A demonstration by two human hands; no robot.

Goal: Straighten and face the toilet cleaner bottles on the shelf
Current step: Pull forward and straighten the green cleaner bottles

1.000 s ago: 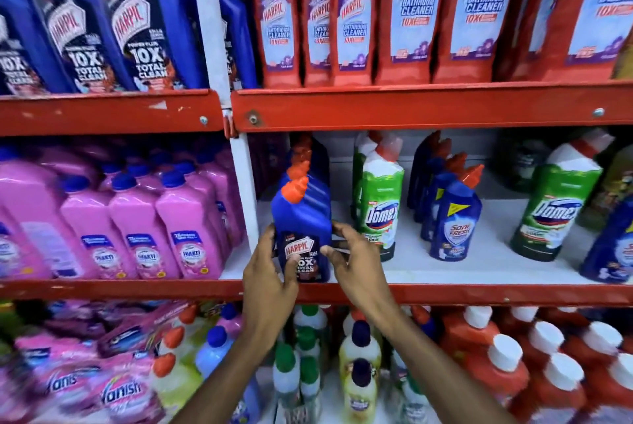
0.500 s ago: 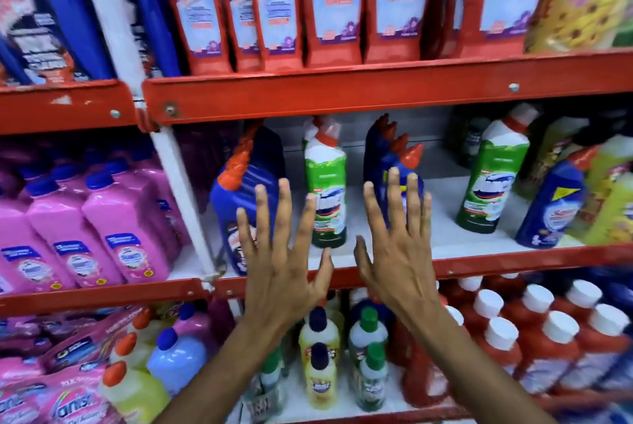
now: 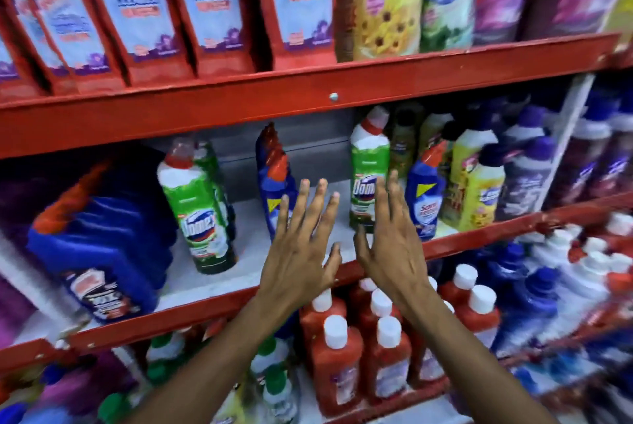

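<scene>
On the middle shelf (image 3: 212, 276) stand toilet cleaner bottles. A row of blue Harpic bottles (image 3: 102, 252) with orange caps is at the left. A green Domex bottle (image 3: 197, 214) stands beside it, then a blue bottle (image 3: 275, 180), a second green Domex bottle (image 3: 368, 170) and a blue Sani Fresh bottle (image 3: 426, 194). My left hand (image 3: 301, 245) is raised with fingers spread in front of the blue bottle, holding nothing. My right hand (image 3: 390, 242) is spread in front of the second Domex bottle, its fingertips over the label; whether it touches is unclear.
Red Harpic bathroom cleaner bottles (image 3: 212, 5) fill the shelf above. Yellow bottles (image 3: 476, 187) and purple-capped ones (image 3: 527, 180) crowd the right of the middle shelf. Red bottles with white caps (image 3: 342, 362) stand on the shelf below. A red shelf lip (image 3: 308, 105) runs overhead.
Both hands let go of the blue Harpic bottle, lifted with fingers spread and moved right along the shelf. The view swung right, and the picture is blurred by the motion.
</scene>
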